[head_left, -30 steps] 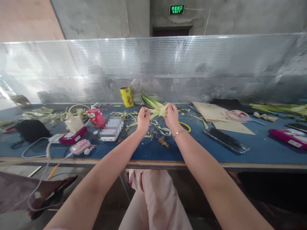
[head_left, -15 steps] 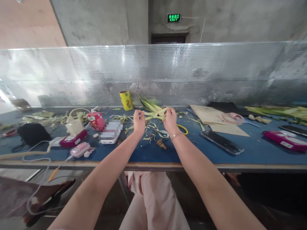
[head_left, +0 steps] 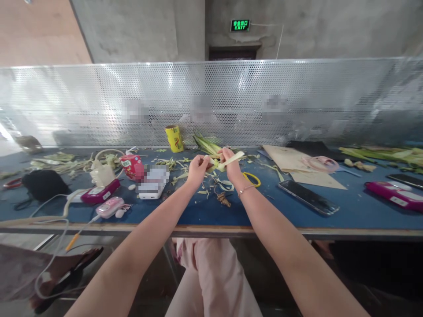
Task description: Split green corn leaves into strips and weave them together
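Note:
My left hand [head_left: 198,169] is closed, with its thumb and fingers pinching pale green leaf strips [head_left: 217,164] above the table. Close beside it, my right hand [head_left: 232,165] is closed on the same strips. One broad, pale end [head_left: 236,157] sticks out across the back of the right fingers. How the strips are joined between the fingertips is too small to tell. Behind both hands lies a bundle of long green leaves [head_left: 208,144]. Leaf scraps [head_left: 224,183] and a brown, dried, twisted piece [head_left: 224,199] lie on the blue tabletop below.
A yellow loop [head_left: 252,178] lies by my right wrist. Rightward are a phone [head_left: 309,197], brown paper [head_left: 291,163] and a pink tape roll [head_left: 320,163]. A white device [head_left: 153,182], a red carton [head_left: 132,166], a yellow can [head_left: 174,138] and cables stand left. A perforated metal screen [head_left: 211,83] closes the back.
My hands were apart with the strips stretched between them. Now the right hand has turned and the strip's broad end lies folded over its fingers; the left hand has shifted slightly right.

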Action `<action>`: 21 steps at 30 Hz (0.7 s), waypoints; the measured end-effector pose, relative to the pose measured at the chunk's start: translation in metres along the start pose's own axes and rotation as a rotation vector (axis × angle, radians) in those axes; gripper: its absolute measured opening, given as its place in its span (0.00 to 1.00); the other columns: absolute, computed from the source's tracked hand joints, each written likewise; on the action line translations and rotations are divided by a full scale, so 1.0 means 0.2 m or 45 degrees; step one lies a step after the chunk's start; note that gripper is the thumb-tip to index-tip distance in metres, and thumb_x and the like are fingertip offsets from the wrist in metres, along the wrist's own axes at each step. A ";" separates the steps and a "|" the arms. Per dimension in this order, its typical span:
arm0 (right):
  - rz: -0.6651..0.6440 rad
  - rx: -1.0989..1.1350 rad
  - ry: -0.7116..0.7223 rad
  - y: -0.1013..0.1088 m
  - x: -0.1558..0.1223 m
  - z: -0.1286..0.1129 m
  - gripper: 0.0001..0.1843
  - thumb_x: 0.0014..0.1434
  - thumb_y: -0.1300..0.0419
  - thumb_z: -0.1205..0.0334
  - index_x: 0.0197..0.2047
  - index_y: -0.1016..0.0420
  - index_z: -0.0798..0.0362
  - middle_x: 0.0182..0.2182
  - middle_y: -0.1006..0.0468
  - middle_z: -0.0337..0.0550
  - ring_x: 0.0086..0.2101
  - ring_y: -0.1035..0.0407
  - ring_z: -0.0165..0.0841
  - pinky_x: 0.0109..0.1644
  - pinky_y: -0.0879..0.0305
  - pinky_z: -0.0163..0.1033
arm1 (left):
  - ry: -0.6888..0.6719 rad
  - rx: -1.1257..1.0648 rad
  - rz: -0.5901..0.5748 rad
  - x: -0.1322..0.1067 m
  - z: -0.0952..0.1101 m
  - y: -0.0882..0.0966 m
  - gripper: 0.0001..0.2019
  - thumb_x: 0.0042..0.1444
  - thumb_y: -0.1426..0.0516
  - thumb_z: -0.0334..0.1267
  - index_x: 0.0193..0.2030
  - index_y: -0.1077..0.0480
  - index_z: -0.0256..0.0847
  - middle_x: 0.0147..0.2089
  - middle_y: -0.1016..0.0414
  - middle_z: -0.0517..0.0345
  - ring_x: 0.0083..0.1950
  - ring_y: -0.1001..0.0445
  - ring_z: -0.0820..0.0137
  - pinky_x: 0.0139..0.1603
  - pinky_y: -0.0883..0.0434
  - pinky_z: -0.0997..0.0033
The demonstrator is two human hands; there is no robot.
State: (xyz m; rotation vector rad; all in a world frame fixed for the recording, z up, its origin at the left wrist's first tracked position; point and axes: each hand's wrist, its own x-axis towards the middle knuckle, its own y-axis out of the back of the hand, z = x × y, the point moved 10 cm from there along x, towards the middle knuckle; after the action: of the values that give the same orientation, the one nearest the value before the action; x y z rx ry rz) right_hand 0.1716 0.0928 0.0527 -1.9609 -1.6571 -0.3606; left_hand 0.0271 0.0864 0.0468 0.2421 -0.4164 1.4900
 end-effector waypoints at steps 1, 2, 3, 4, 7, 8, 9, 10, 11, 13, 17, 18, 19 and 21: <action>-0.021 0.009 0.008 -0.01 0.00 0.00 0.24 0.53 0.48 0.37 0.29 0.31 0.51 0.19 0.43 0.33 0.19 0.48 0.25 0.21 0.52 0.32 | 0.001 -0.005 -0.002 0.00 0.00 0.00 0.11 0.54 0.43 0.43 0.28 0.38 0.39 0.24 0.31 0.62 0.28 0.30 0.75 0.35 0.31 0.73; -0.025 0.023 0.015 -0.01 0.00 0.00 0.23 0.53 0.49 0.38 0.29 0.31 0.52 0.20 0.42 0.33 0.20 0.47 0.25 0.22 0.51 0.33 | 0.004 -0.009 0.004 -0.01 0.01 0.00 0.10 0.54 0.43 0.41 0.28 0.38 0.39 0.24 0.31 0.62 0.29 0.29 0.75 0.36 0.31 0.72; -0.010 0.025 0.018 -0.01 0.00 0.00 0.22 0.54 0.50 0.41 0.28 0.31 0.52 0.20 0.41 0.34 0.20 0.46 0.25 0.23 0.50 0.33 | 0.008 -0.008 0.026 -0.01 0.01 0.01 0.10 0.55 0.44 0.40 0.28 0.39 0.40 0.24 0.31 0.62 0.29 0.29 0.74 0.37 0.31 0.72; 0.021 0.001 0.016 0.00 0.00 0.00 0.20 0.54 0.50 0.44 0.27 0.31 0.52 0.20 0.39 0.35 0.21 0.45 0.26 0.25 0.48 0.34 | 0.009 0.004 0.055 -0.01 0.01 0.03 0.09 0.56 0.45 0.39 0.28 0.40 0.40 0.24 0.31 0.62 0.29 0.29 0.74 0.37 0.31 0.71; 0.076 -0.161 0.019 0.03 -0.01 -0.01 0.14 0.51 0.50 0.54 0.27 0.30 0.53 0.21 0.33 0.38 0.25 0.40 0.29 0.31 0.42 0.36 | -0.036 0.146 0.175 0.00 0.03 0.09 0.08 0.58 0.48 0.37 0.29 0.41 0.41 0.25 0.31 0.62 0.29 0.29 0.74 0.36 0.32 0.72; 0.058 -0.222 0.029 0.02 -0.02 -0.02 0.13 0.51 0.51 0.56 0.27 0.29 0.53 0.23 0.31 0.39 0.27 0.38 0.31 0.33 0.41 0.37 | -0.066 0.224 0.217 0.00 0.04 0.11 0.07 0.58 0.49 0.36 0.29 0.41 0.41 0.26 0.31 0.62 0.29 0.29 0.73 0.35 0.33 0.72; 0.022 -0.290 0.055 0.01 -0.03 -0.04 0.13 0.50 0.52 0.58 0.28 0.28 0.54 0.24 0.29 0.40 0.29 0.36 0.32 0.36 0.40 0.38 | -0.099 0.303 0.255 0.00 0.06 0.13 0.07 0.59 0.49 0.36 0.30 0.41 0.41 0.26 0.31 0.61 0.30 0.29 0.73 0.35 0.34 0.72; -0.023 -0.367 0.096 -0.01 -0.04 -0.06 0.14 0.51 0.52 0.59 0.30 0.27 0.54 0.26 0.28 0.41 0.31 0.35 0.33 0.38 0.39 0.39 | -0.130 0.370 0.287 0.00 0.07 0.15 0.07 0.59 0.49 0.36 0.30 0.42 0.41 0.27 0.31 0.61 0.30 0.30 0.73 0.35 0.35 0.72; -0.063 -0.452 0.145 -0.03 -0.05 -0.09 0.14 0.51 0.52 0.60 0.32 0.26 0.54 0.27 0.27 0.41 0.33 0.35 0.34 0.40 0.39 0.40 | -0.156 0.421 0.312 0.00 0.08 0.16 0.06 0.58 0.50 0.36 0.30 0.42 0.41 0.27 0.31 0.61 0.30 0.30 0.72 0.34 0.35 0.72; -0.104 -0.620 0.231 -0.06 -0.07 -0.12 0.14 0.53 0.51 0.58 0.35 0.26 0.54 0.27 0.28 0.41 0.32 0.34 0.35 0.42 0.39 0.41 | -0.195 0.470 0.338 0.00 0.09 0.18 0.06 0.58 0.49 0.36 0.30 0.42 0.41 0.28 0.33 0.62 0.31 0.31 0.73 0.34 0.37 0.72; -0.079 -0.821 0.334 -0.10 -0.09 -0.15 0.15 0.60 0.53 0.54 0.34 0.30 0.53 0.25 0.29 0.43 0.30 0.34 0.36 0.41 0.38 0.43 | -0.226 0.410 0.295 0.01 0.08 0.15 0.08 0.55 0.47 0.36 0.27 0.42 0.41 0.25 0.37 0.64 0.30 0.34 0.74 0.34 0.37 0.73; -0.078 -0.846 0.371 -0.11 -0.09 -0.15 0.16 0.61 0.54 0.54 0.33 0.31 0.53 0.26 0.29 0.44 0.31 0.34 0.36 0.41 0.38 0.43 | -0.208 0.360 0.257 0.02 0.06 0.14 0.08 0.54 0.46 0.37 0.27 0.42 0.40 0.25 0.37 0.64 0.29 0.35 0.74 0.34 0.37 0.74; -0.081 -0.865 0.414 -0.12 -0.09 -0.15 0.16 0.62 0.56 0.55 0.32 0.32 0.53 0.27 0.29 0.44 0.31 0.34 0.36 0.41 0.38 0.43 | -0.180 0.307 0.211 0.02 0.04 0.12 0.09 0.53 0.45 0.38 0.26 0.41 0.40 0.24 0.37 0.64 0.28 0.35 0.75 0.33 0.37 0.74; -0.103 -0.885 0.488 -0.14 -0.10 -0.16 0.16 0.63 0.58 0.56 0.32 0.33 0.52 0.27 0.29 0.44 0.31 0.34 0.35 0.40 0.38 0.42 | -0.117 0.223 0.145 0.03 0.00 0.08 0.10 0.51 0.43 0.40 0.26 0.40 0.39 0.23 0.37 0.64 0.26 0.36 0.75 0.31 0.38 0.74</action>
State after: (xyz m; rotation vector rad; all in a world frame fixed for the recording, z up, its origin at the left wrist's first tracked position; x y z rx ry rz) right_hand 0.1448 0.0619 0.0742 -2.0931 -1.4665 -1.4027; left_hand 0.0109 0.0934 0.0484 0.4327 -0.3780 1.6340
